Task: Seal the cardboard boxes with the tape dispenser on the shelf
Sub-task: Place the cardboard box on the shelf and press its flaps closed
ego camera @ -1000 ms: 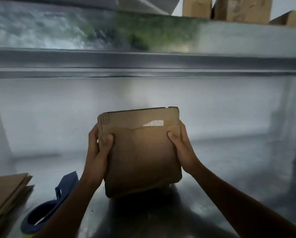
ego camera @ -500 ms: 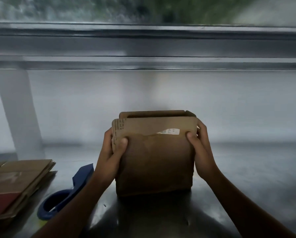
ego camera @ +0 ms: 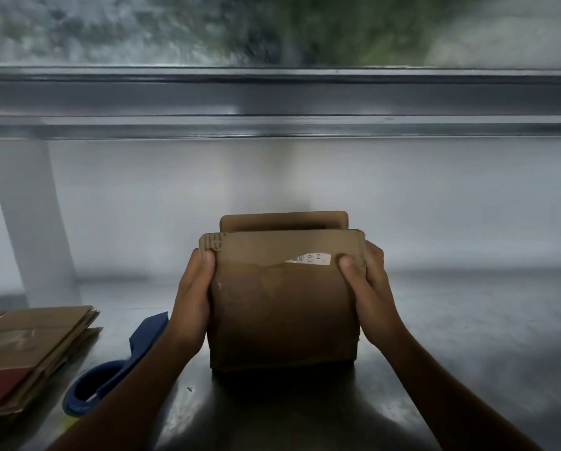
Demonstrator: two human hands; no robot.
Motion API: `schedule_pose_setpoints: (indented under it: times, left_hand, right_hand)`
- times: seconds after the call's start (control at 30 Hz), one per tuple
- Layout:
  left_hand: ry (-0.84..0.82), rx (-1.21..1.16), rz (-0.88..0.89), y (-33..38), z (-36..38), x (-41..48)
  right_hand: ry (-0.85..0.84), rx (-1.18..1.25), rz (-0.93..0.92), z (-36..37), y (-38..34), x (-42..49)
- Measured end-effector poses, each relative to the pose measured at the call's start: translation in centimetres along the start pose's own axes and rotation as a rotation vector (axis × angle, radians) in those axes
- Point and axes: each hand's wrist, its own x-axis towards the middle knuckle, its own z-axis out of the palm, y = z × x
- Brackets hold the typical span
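Nearest the shelf's front edge, toward its left corner, lies a stack of flattened cardboard [ego camera: 28, 346], and just to its right lies the blue tape dispenser [ego camera: 142, 340], loop handle toward the front and partly hidden by the left forearm; nothing touches it. Further in, about midway along the shelf [ego camera: 468, 336], the cardboard box [ego camera: 282, 314] stands on the metal surface. The left hand [ego camera: 193, 297] grips its left side and the right hand [ego camera: 368, 288] its right side, each with the thumb pressed on the near face and the fingers wrapped round the edge. A torn white label [ego camera: 308, 258] sits just beside the right thumb. The near flap stands upright and the far flap [ego camera: 284, 220] rises behind it with a dark gap between them, so the top looks open. Beyond are a pale post [ego camera: 28, 222] at the far left, the back wall [ego camera: 435, 206] and the upper shelf rail [ego camera: 272, 102]. This seems to be the squaring and steadying step, with no sealing begun. The next move probably calls for folding the two flaps down until they meet, pinning the seam with one hand, and freeing the other for the dispenser, which lies nearer the left. The box looks soft and worn, so the flaps may spring up if released early.
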Motion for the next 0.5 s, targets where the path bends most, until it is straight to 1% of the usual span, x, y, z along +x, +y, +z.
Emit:
schedule_pose_setpoints:
  times: [0.27, 0.4, 0.5]
  left_hand:
    - [0.014, -0.022, -0.057, 0.68, -0.37, 0.39]
    - [0.025, 0.015, -0.044, 0.84, -0.54, 0.61]
    - [0.031, 0.016, -0.006, 0.76, -0.42, 0.58]
  right_hand:
    - [0.043, 0.006, 0.006, -0.03, -0.10, 0.22]
    - [0.038, -0.005, -0.011, 0.09, -0.17, 0.44]
    - [0.019, 0.030, 0.018, 0.00, -0.23, 0.60]
